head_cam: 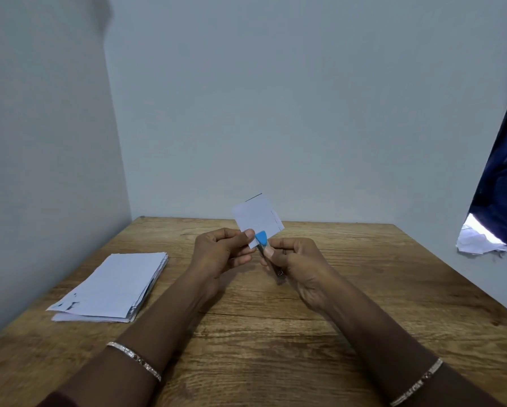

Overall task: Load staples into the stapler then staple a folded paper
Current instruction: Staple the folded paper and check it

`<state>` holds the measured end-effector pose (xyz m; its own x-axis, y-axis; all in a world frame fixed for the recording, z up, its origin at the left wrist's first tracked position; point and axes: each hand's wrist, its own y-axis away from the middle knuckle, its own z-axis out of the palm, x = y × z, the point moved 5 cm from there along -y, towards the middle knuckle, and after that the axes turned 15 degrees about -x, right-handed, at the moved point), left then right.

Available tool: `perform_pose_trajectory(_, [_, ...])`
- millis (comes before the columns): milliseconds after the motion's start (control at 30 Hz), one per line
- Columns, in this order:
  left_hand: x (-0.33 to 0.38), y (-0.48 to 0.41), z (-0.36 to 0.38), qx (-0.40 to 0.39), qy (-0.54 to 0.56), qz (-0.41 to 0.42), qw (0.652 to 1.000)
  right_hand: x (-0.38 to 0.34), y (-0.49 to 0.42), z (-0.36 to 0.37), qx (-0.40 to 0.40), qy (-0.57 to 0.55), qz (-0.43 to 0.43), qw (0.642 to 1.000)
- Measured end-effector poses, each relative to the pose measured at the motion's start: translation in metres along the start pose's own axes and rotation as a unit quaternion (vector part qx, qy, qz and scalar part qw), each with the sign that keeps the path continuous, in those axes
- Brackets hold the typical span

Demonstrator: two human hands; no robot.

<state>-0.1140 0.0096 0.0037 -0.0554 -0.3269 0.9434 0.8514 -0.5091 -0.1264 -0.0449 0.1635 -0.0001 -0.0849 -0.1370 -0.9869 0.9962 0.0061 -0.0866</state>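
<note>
A small folded white paper (258, 216) is held up above the middle of the wooden table, pinched at its lower corner by my left hand (221, 252). My right hand (300, 261) grips a small stapler (265, 248) with a blue tip and a metal body. The stapler's blue nose sits over the lower edge of the paper, right beside my left thumb. Part of the metal body pokes out below my right fingers; the rest is hidden in the hand. A row of small marks runs along the paper's right edge.
A stack of white paper sheets (111, 287) lies on the wooden table (363, 289) at the left. Walls close the table at the back and left. A dark blue cloth (504, 177) hangs at the right, with crumpled white paper (478, 239) beneath it.
</note>
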Motion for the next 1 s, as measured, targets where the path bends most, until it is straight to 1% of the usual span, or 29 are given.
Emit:
perform_pose_trajectory(100, [-0.001, 0.0, 0.001, -0.005, -0.002, 0.001, 1.0, 0.0, 0.0, -0.001, 0.028, -0.007, 0.003, 1.0])
perform_pose_trajectory(333, [-0.007, -0.001, 0.002, -0.014, -0.011, -0.002, 1.0, 0.004, -0.005, -0.003, 0.091, 0.015, 0.018, 0.996])
perform_pose_trajectory(400, [-0.008, -0.001, 0.002, -0.014, -0.016, -0.004, 1.0, 0.005, -0.005, -0.004, 0.082, 0.007, 0.021, 0.996])
perform_pose_trajectory(500, [-0.006, -0.002, -0.001, -0.007, -0.028, -0.003, 1.0, 0.007, -0.006, -0.004, 0.034, -0.003, 0.024, 0.999])
perform_pose_trajectory(567, [-0.005, -0.002, -0.004, 0.0, -0.038, -0.004, 0.999, 0.006, -0.007, -0.005, 0.018, -0.001, 0.025, 1.0])
perform_pose_trajectory(733, [-0.003, -0.003, -0.007, 0.014, -0.042, -0.001, 0.999, 0.006, -0.009, -0.013, 0.023, 0.003, 0.023, 0.999])
perform_pose_trajectory(1000, [-0.003, -0.003, 0.0, -0.011, -0.034, 0.011, 0.999, 0.007, -0.008, -0.012, 0.008, 0.003, 0.017, 1.0])
